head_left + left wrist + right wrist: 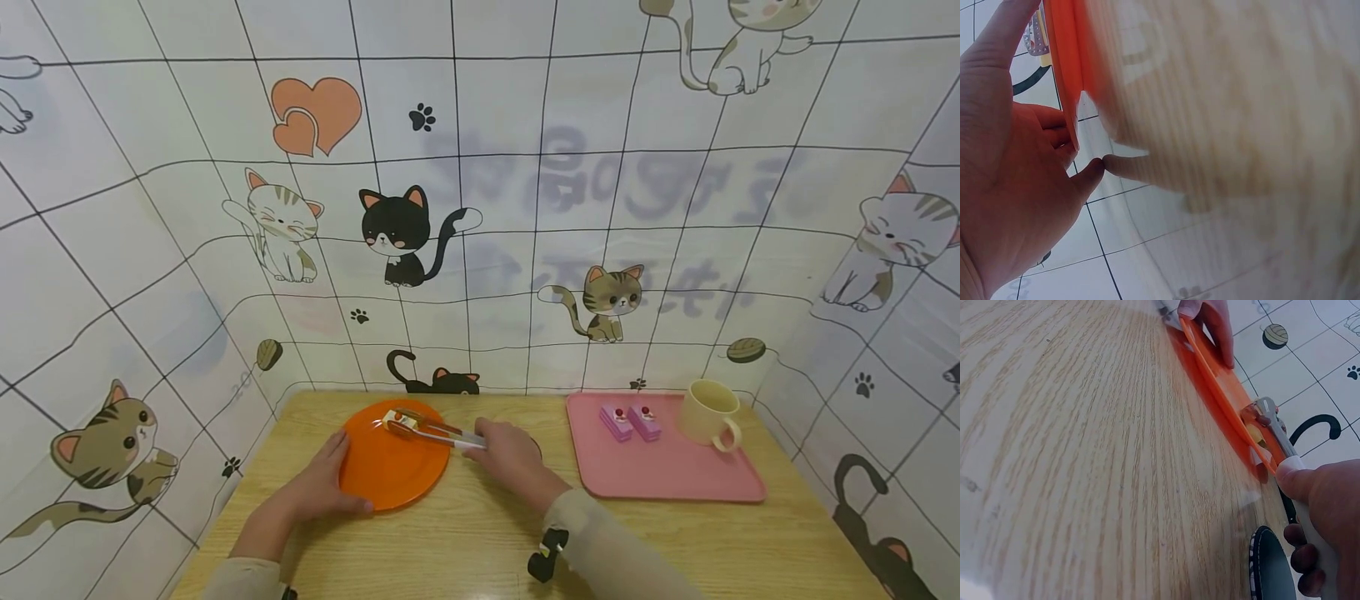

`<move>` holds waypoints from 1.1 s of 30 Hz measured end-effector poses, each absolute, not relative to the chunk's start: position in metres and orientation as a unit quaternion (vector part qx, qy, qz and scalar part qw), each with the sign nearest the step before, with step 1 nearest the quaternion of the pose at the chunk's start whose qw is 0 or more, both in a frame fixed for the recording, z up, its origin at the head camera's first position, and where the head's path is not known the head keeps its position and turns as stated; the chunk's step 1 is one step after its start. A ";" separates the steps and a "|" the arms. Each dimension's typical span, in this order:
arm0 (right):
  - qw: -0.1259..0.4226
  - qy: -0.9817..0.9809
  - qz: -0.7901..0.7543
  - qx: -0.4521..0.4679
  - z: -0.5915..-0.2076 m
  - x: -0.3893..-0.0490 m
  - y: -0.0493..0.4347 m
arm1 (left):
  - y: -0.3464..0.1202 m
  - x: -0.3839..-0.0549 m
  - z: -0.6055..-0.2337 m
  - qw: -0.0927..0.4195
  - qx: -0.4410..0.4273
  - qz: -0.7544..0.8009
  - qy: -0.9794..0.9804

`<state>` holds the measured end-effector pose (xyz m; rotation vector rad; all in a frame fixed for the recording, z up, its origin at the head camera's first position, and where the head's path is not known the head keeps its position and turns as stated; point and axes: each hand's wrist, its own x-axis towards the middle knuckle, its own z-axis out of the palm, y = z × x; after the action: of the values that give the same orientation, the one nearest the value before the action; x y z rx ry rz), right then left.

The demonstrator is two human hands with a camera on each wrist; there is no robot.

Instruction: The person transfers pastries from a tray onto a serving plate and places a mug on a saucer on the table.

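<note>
My left hand (pixel 326 479) holds the left rim of an orange plate (pixel 390 479), with the fingers along its far left side and the thumb at the near edge. In the left wrist view, the fingers curl at the rim of the plate (pixel 1066 69). My right hand (pixel 513 458) grips white-handled metal tongs (pixel 442 437). Their tips are around a small yellow-and-white cake piece (pixel 397 421) with a red topping, at the plate's far side. In the right wrist view, the tongs (pixel 1275 428) partly hide the cake piece; whether it touches the plate I cannot tell.
To the right lies a pink tray (pixel 637 475) bearing a pink cake piece (pixel 617 423), a second pink cake piece (pixel 645 423) and a pale yellow mug (pixel 708 412). A dark rounded thing (pixel 1275 569) lies near my right hand. A cat-patterned wall (pixel 502 333) encloses the wooden table (pixel 465 550).
</note>
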<state>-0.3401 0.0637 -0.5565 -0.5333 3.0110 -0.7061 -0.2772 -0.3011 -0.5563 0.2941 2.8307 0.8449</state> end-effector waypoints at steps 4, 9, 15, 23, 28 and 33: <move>0.003 0.960 -0.228 -0.165 -0.556 -0.340 0.064 | -0.301 -0.277 -0.556 0.087 0.098 0.286 0.949; 0.008 0.959 -0.235 -0.155 -0.556 -0.338 0.067 | -0.301 -0.279 -0.556 0.094 0.093 0.288 0.948; -0.004 0.953 -0.259 -0.154 -0.553 -0.332 0.076 | -0.302 -0.279 -0.556 0.099 0.090 0.290 0.948; -0.023 0.945 -0.292 -0.149 -0.556 -0.328 0.091 | -0.301 -0.278 -0.556 0.095 0.092 0.288 0.948; -0.023 0.943 -0.304 -0.133 -0.553 -0.325 0.107 | -0.301 -0.279 -0.556 0.094 0.092 0.287 0.949; -0.032 0.948 -0.296 -0.113 -0.549 -0.323 0.128 | -0.301 -0.280 -0.558 0.092 0.100 0.281 0.950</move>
<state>-0.3225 0.1284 -0.5493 -0.3623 3.0395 -0.9496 -0.2802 -0.3012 -0.5579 0.2966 2.8216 0.8339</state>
